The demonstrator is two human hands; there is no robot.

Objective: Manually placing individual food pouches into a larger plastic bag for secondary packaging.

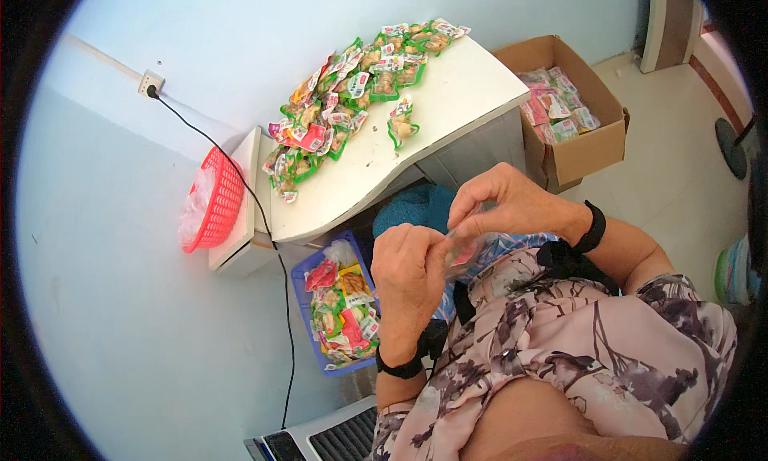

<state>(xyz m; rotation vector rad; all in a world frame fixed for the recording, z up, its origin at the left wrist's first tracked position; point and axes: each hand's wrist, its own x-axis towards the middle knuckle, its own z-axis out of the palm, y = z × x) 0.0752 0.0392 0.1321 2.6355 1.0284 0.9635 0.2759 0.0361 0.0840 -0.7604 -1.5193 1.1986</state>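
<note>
Above my lap, my left hand (408, 275) and my right hand (501, 200) pinch the top edge of a clear plastic bag (465, 254). Something red and white shows inside the bag. Many small green-edged snack packets (354, 86) lie heaped along the wall side of a white desk (468, 101). One packet (402, 125) lies apart from the heap, nearer the desk's curved front edge. A blue plastic basket (306, 317), filled with red, yellow and green packets, stands below the desk to the left of my left hand.
A red plastic basket (222, 203) with clear bags stands at the desk's left. At the right, an open cardboard box (588, 149) holds packed bags. A black cord (282, 269) runs down from a wall socket (151, 83). A machine with a black ribbed top (345, 437) stands below.
</note>
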